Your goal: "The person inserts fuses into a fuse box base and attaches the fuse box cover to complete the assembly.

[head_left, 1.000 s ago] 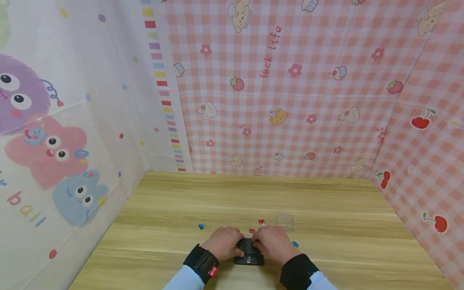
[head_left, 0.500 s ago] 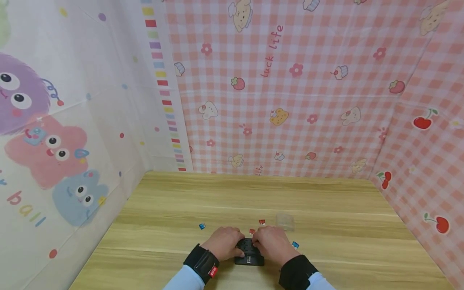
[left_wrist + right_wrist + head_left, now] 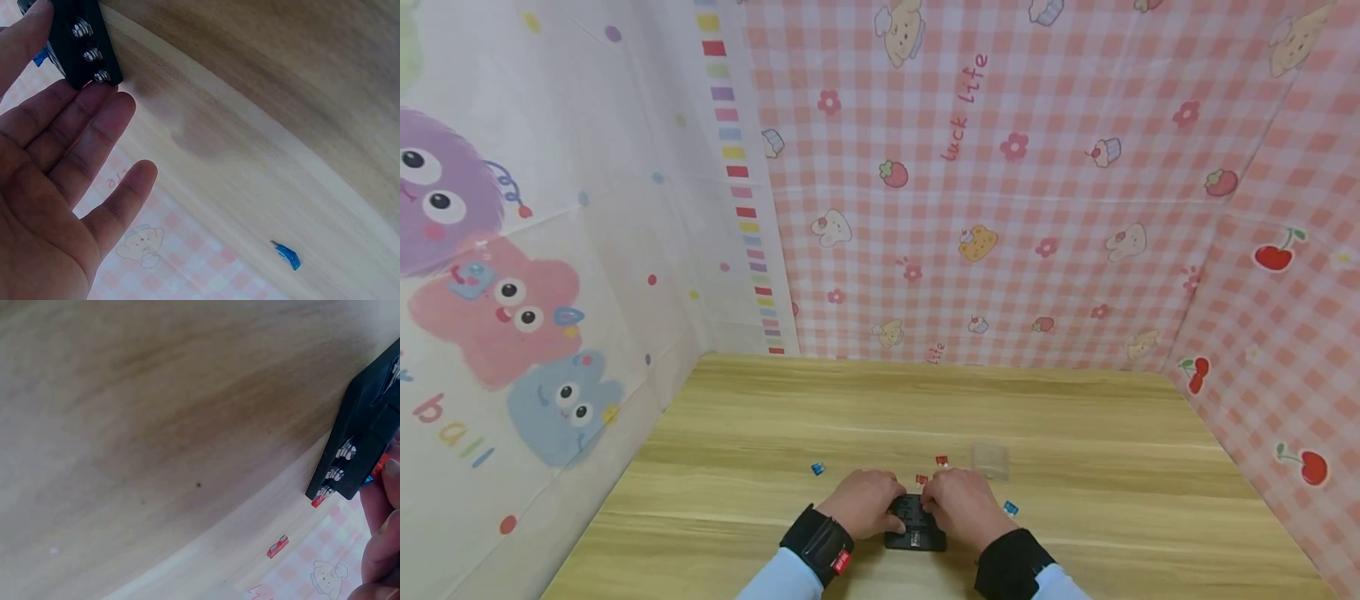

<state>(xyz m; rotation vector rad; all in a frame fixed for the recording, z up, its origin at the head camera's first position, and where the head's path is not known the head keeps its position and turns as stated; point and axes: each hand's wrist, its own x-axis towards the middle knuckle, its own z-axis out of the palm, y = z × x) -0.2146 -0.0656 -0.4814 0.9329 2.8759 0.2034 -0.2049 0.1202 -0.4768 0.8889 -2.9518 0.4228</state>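
Note:
My left hand (image 3: 865, 504) holds the left side of a black fuse box (image 3: 915, 539), thumb on its top. In the left wrist view its fingertips (image 3: 119, 103) meet the box's end, where metal terminals line the side. At the box's right side, my right hand (image 3: 967, 504) pinches a red blade fuse (image 3: 379, 466) close against the box. A bit of blue (image 3: 369, 479) shows beside that fuse. Just beyond the box on the table lie two loose red blade fuses (image 3: 921, 480). The fingers partly cover the box's top.
One blue blade fuse (image 3: 817, 468) lies left of the hands, another blue fuse (image 3: 1011, 507) right of them. A clear plastic cover (image 3: 990, 461) rests behind the right hand. The wooden table (image 3: 760, 417) ends at cloth-covered walls on the back and both sides.

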